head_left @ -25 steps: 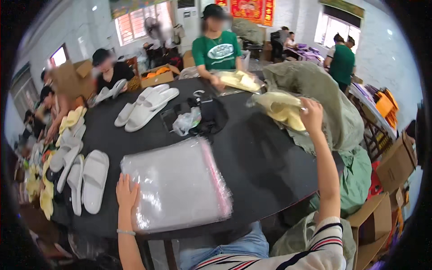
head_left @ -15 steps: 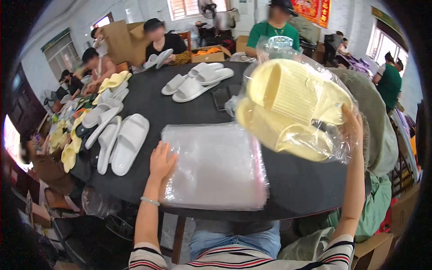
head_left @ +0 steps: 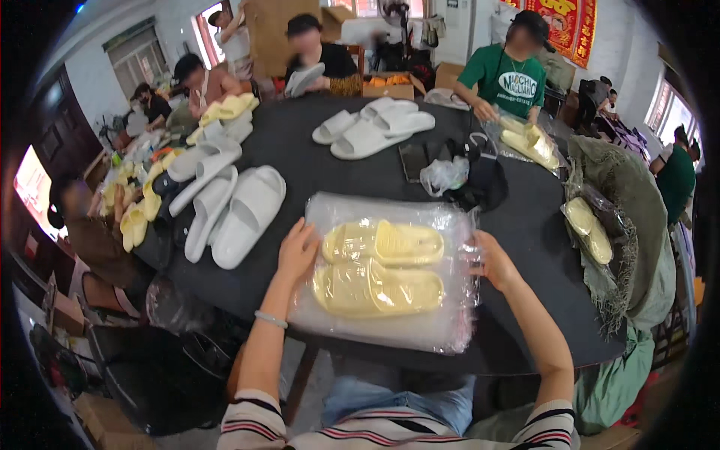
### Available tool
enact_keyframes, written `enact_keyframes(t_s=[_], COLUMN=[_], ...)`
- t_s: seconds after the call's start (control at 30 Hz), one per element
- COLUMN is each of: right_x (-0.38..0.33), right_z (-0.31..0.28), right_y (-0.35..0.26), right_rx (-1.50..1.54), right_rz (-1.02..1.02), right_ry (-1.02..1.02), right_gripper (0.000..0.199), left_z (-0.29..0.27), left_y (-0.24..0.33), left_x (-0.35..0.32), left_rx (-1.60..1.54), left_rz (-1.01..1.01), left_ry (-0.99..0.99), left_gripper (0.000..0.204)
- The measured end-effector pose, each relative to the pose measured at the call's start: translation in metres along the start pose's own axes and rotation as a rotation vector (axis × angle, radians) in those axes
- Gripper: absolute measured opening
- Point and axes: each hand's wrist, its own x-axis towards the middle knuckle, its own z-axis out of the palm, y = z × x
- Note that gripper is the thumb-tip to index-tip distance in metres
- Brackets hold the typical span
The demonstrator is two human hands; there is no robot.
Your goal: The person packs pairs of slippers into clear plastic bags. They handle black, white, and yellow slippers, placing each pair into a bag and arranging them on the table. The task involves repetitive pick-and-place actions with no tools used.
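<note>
A pair of pale yellow slide slippers (head_left: 379,289) lies side by side in a clear plastic bag, on top of a stack of clear bags (head_left: 390,335) in front of me. My left hand (head_left: 298,251) rests at the left edge, its fingers stretched out beside the slippers' toe ends and holding nothing. At the opposite edge, my right hand (head_left: 491,260) has its fingers bent around the clear plastic near the other ends of the slippers.
White slides (head_left: 251,214) line the left of the black table (head_left: 525,330); more white slides (head_left: 379,135) sit farther back. A phone (head_left: 412,163) and crumpled plastic (head_left: 444,176) lie mid-table. Another bagged yellow pair (head_left: 589,229) rests at right. Across, a person in green (head_left: 510,79) handles bagged slippers.
The bagged yellow slippers, held up at the right by my right hand, are now down flat on the stack. My left hand stays by the stack's left edge. The view has shifted.
</note>
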Motion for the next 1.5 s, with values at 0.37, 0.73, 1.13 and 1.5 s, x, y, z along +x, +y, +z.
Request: enact_keyframes(t_s=[0.37,0.73,1.13,1.5], right_x=[-0.029,-0.064,-0.067,-0.075], right_z=[-0.019,-0.04,-0.024,0.002], right_y=[0.024,-0.006,-0.004,-0.001], right_rx=[-0.104,-0.161,-0.064,-0.194], right_rz=[-0.281,-0.086,-0.39,-0.59], right_ry=[-0.145,-0.892,-0.75,-0.881], right_gripper=[0.044,0.018,0.047,0.023], left_z=[-0.006,-0.008,-0.005,0.007], left_y=[0.023,0.033,0.07,0.035], left_x=[0.0,0.004,0.078,0.104], left_rx=[-0.024,-0.016,-0.675,-1.095], left_rz=[0.027,0.253,-0.527,-0.736], left_ry=[0.068,0.034,-0.299,-0.064], left_gripper=[0.038,0.011,0.047,0.016])
